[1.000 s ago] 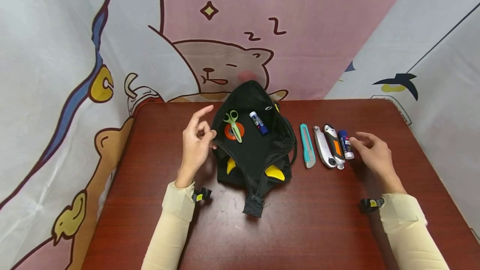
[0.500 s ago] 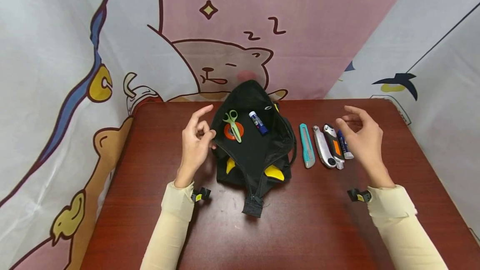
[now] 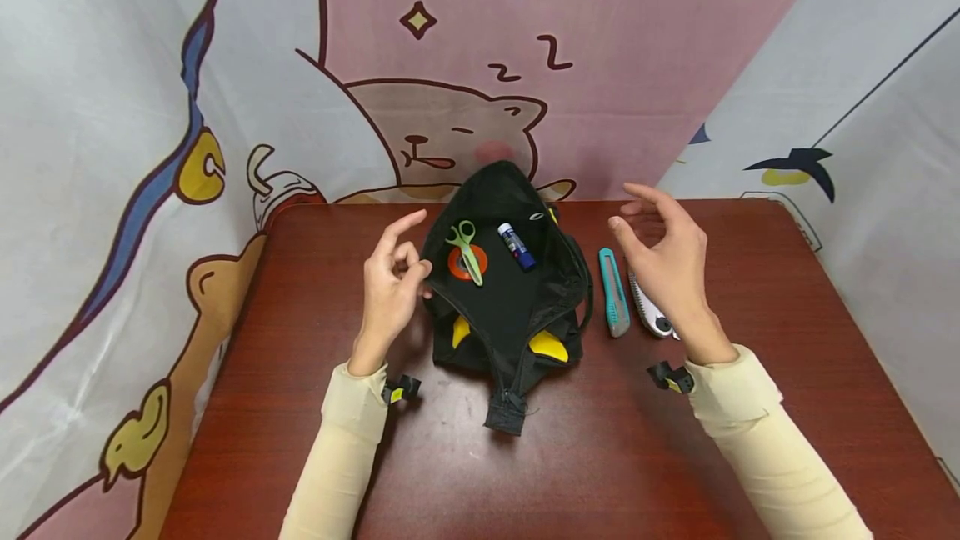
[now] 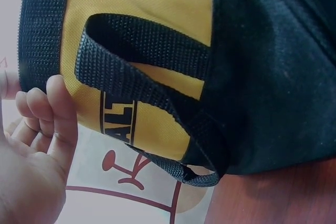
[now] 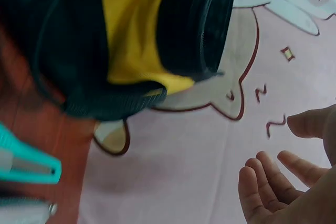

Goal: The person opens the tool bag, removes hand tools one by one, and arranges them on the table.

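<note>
A black bag with yellow parts (image 3: 510, 307) lies unzipped on the table. Pinched at its left rim, the bag is held by my left hand (image 3: 393, 282), whose index finger points away. Inside are green scissors (image 3: 469, 257) across an orange disc (image 3: 454, 266), and a blue-and-white glue stick (image 3: 516, 246). My right hand (image 3: 671, 265), fingers loosely bent and holding nothing, hovers right of the bag. Below it are a teal box cutter (image 3: 615, 294) and a silver cutter (image 3: 649, 315), partly covered. The black-and-orange cutter and second glue stick are almost wholly hidden by this hand.
A reddish-brown table (image 3: 570, 457) carries everything. Printed cloth (image 3: 630, 48) hangs close behind and beside it. Black webbing straps (image 4: 121, 77) loop from the yellow panel in the left wrist view.
My right hand has moved left from beside the far-right glue stick, over the cutters toward the bag. The left hand and bag have stayed put.
</note>
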Tool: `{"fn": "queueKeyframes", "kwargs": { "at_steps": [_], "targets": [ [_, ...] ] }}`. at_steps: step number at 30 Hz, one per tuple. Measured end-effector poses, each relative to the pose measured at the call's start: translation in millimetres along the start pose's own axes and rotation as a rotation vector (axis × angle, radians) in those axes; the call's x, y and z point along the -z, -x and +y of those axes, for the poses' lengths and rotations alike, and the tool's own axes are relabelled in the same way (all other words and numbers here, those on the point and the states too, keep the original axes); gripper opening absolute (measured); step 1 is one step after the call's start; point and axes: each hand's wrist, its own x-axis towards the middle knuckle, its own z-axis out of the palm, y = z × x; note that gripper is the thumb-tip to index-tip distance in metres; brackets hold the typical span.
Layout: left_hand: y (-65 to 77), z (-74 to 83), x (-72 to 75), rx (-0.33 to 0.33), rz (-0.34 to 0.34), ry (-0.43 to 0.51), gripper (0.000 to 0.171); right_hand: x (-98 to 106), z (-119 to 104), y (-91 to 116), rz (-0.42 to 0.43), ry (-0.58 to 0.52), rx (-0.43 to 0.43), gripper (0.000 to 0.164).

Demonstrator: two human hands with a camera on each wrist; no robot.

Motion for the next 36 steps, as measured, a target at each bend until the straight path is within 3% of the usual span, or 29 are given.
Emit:
{"fn": "queueKeyframes", "kwargs": {
  "at_steps": [7,20,27,36],
  "targets": [
    [0.0,0.1,-0.6,0.009,-0.002,0.001,0.069,-24.0,-18.4,-5.2,-0.020,-0.057,0.080,0.049],
    [-0.2,1.7,0.5,0.008,-0.004,-0.007,0.068,-66.8,-47.7,-17.9,-0.098,-0.146,0.114,0.052],
    [-0.8,0.0,-0.3,0.006,-0.010,-0.003,0.068,-84.9,-44.8,-14.7,-0.187,-0.166,0.152,0.056],
    [0.0,-1.8,-0.1,-0.003,-0.007,-0.016,0.068,-113.1,-20.6,-10.1,-0.318,-0.171,0.169,0.067]
  ]
}}
